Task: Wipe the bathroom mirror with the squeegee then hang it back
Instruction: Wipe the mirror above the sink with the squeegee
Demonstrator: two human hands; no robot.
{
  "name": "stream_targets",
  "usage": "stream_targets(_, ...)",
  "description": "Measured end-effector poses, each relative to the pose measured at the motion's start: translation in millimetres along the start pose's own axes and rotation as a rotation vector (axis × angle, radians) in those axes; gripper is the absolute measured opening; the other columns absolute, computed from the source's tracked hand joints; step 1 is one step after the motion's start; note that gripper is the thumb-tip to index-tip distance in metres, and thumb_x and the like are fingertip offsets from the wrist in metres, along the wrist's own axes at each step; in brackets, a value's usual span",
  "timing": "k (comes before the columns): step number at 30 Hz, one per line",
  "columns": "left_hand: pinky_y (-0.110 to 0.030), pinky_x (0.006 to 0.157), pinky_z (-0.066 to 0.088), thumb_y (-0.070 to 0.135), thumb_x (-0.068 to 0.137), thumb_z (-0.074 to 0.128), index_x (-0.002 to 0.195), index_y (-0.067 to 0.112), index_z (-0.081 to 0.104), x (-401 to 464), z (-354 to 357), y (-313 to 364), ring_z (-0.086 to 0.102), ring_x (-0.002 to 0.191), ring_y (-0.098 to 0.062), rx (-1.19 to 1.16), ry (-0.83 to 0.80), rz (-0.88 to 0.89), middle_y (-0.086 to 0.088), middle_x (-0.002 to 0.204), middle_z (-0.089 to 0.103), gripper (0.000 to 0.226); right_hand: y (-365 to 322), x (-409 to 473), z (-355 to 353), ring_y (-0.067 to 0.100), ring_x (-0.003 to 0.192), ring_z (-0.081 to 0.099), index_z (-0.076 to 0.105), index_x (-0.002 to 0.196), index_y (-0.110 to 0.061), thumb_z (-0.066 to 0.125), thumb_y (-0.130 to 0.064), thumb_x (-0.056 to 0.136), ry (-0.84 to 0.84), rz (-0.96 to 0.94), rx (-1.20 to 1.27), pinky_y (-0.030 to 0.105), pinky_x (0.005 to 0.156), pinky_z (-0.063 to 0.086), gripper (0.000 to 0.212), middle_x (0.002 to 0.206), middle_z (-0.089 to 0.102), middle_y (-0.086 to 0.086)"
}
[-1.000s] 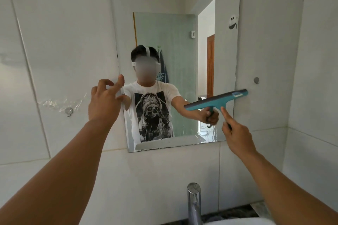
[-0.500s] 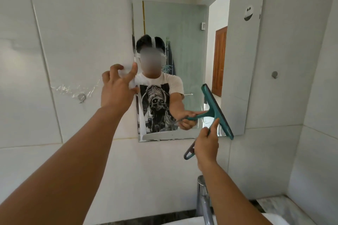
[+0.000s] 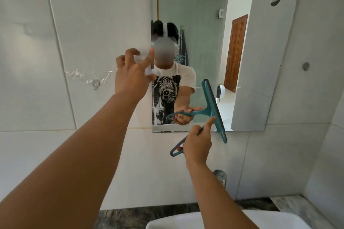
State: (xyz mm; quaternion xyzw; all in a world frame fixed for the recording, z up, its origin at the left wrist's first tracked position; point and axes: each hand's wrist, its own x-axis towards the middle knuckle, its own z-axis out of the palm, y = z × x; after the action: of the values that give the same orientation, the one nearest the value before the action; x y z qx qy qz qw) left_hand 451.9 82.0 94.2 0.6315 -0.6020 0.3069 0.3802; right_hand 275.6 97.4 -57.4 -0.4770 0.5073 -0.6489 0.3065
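The frameless mirror (image 3: 260, 61) hangs on the tiled wall ahead. My right hand (image 3: 198, 144) grips the handle of a teal squeegee (image 3: 216, 109), whose blade stands nearly upright against the lower middle of the glass, its lower end past the mirror's bottom edge. My left hand (image 3: 133, 74) rests on the mirror's left edge, thumb and fingers spread around the rim. A small metal hook (image 3: 95, 83) sits on the wall left of the mirror, and a round peg (image 3: 305, 66) on the wall to its right.
A chrome tap (image 3: 220, 175) rises below my right wrist, above a white basin (image 3: 167, 222) on a dark stone counter (image 3: 121, 216). A side wall (image 3: 331, 154) closes in on the right. Torn clear tape (image 3: 81, 75) clings beside the hook.
The squeegee swung from lying across the mirror's right edge to standing nearly upright at the lower middle of the glass. My left hand stayed on the left edge. The view shifted closer.
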Motion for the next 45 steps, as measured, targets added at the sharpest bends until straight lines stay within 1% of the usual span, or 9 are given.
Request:
stream_targets(5, -0.044, 0.095, 0.044, 0.040, 0.087, 0.066, 0.144, 0.046, 0.027, -1, 0, 2, 0.027, 0.126, -0.038, -0.017, -0.004, -0.011, -0.009, 0.142, 0.029, 0.070, 6, -30, 20, 0.009, 0.039, 0.047, 0.008, 0.151, -0.039, 0.029, -0.022, 0.101, -0.127, -0.099, -0.110, 0.023, 0.037, 0.048, 0.057, 0.056, 0.046, 0.005)
stream_targets(9, -0.046, 0.095, 0.045, 0.039, 0.087, 0.066, 0.145, 0.046, 0.024, -2, -2, 3, 0.026, 0.127, -0.039, -0.009, -0.023, -0.008, -0.010, 0.143, 0.028, 0.071, 9, -47, 38, 0.016, 0.047, 0.051, 0.004, 0.151, -0.040, 0.029, -0.024, 0.101, -0.175, -0.104, -0.159, 0.041, 0.050, 0.058, 0.058, 0.055, 0.044, 0.005)
stream_targets(12, -0.045, 0.097, 0.043, 0.039, 0.088, 0.065, 0.145, 0.045, 0.024, -2, -1, 3, 0.027, 0.126, -0.039, 0.004, -0.014, -0.011, -0.010, 0.143, 0.028, 0.071, 13, -45, 34, 0.020, 0.049, 0.056, 0.002, 0.149, -0.042, 0.030, -0.026, 0.101, -0.196, -0.111, -0.204, 0.042, 0.052, 0.059, 0.059, 0.055, 0.045, 0.005)
stream_targets(18, -0.045, 0.098, 0.042, 0.034, 0.089, 0.064, 0.145, 0.045, 0.027, -4, -2, 6, 0.027, 0.126, -0.040, -0.021, -0.013, -0.024, -0.011, 0.143, 0.028, 0.068, 40, -58, 16, 0.011, 0.048, 0.041, 0.000, 0.151, -0.040, 0.034, -0.032, 0.101, -0.290, -0.282, -0.500, 0.019, 0.044, 0.032, 0.061, 0.057, 0.038, -0.001)
stream_targets(23, -0.046, 0.102, 0.039, 0.032, 0.091, 0.058, 0.147, 0.040, 0.026, -13, 0, 10, 0.025, 0.130, -0.040, -0.041, 0.000, -0.011, -0.012, 0.149, 0.026, 0.065, 43, -52, -3, 0.010, 0.048, 0.043, -0.005, 0.149, -0.042, 0.037, -0.035, 0.101, -0.348, -0.355, -0.663, 0.015, 0.044, 0.031, 0.064, 0.057, 0.039, -0.005)
stream_targets(28, -0.048, 0.113, 0.026, 0.038, 0.092, 0.055, 0.149, 0.033, 0.026, -46, 21, 7, 0.018, 0.137, -0.039, -0.013, 0.009, 0.004, -0.016, 0.155, 0.022, 0.065, 43, -35, -26, 0.010, 0.050, 0.043, -0.005, 0.149, -0.041, 0.038, -0.037, 0.100, -0.394, -0.436, -0.877, 0.017, 0.046, 0.031, 0.065, 0.067, 0.050, -0.001)
stream_targets(33, -0.050, 0.115, 0.023, 0.037, 0.089, 0.062, 0.151, 0.028, 0.026, -89, 39, 2, 0.009, 0.137, -0.030, -0.006, -0.017, -0.005, -0.019, 0.156, 0.023, 0.072, 43, -11, -47, 0.008, 0.043, 0.031, -0.010, 0.146, -0.045, 0.039, -0.030, 0.100, -0.425, -0.542, -1.068, 0.021, 0.041, 0.024, 0.069, 0.056, 0.034, -0.003)
stream_targets(37, -0.049, 0.117, 0.018, 0.029, 0.089, 0.067, 0.151, 0.025, 0.022, -106, 47, 2, 0.005, 0.140, -0.030, 0.043, -0.018, 0.043, -0.024, 0.156, 0.022, 0.077, 40, 12, -65, 0.015, 0.046, 0.033, -0.008, 0.145, -0.051, 0.041, -0.021, 0.098, -0.485, -0.622, -1.194, 0.029, 0.041, 0.021, 0.074, 0.067, 0.045, 0.004)
stream_targets(45, -0.052, 0.119, 0.011, 0.036, 0.087, 0.066, 0.153, 0.034, 0.003, -119, 63, 2, -0.009, 0.147, -0.040, 0.016, -0.168, -0.024, -0.014, 0.162, -0.003, 0.091, 36, 29, -72, 0.016, 0.045, 0.033, -0.007, 0.145, -0.052, 0.040, -0.019, 0.097, -0.514, -0.715, -1.267, 0.029, 0.042, 0.025, 0.075, 0.070, 0.048, 0.006)
